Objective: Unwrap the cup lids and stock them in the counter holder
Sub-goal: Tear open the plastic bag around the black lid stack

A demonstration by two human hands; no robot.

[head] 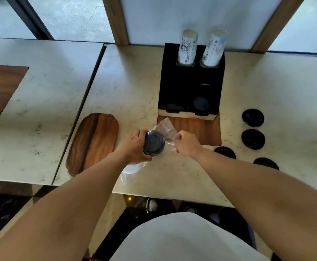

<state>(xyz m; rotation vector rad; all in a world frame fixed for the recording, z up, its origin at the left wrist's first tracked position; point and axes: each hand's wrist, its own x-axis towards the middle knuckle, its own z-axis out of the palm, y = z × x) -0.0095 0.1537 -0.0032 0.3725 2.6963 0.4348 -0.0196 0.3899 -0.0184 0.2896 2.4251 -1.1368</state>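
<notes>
left hand (135,146) gripped the wrapped stack of black lids (153,143) just above the desk (172,178), fingers curled round it; right hand (186,144) just beside it pinched the loose clear plastic wrap (168,128). black counter holder (189,81) sat beyond the hands, two cup stacks (199,48) in its far slots. four loose black lids (253,129) lay right of the right hand, wooden tray (93,142) left of the left hand.

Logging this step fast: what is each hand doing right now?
Left hand: grips the wrapped stack of black cup lids.
Right hand: pinches the clear plastic wrap at the stack's open end.
</notes>
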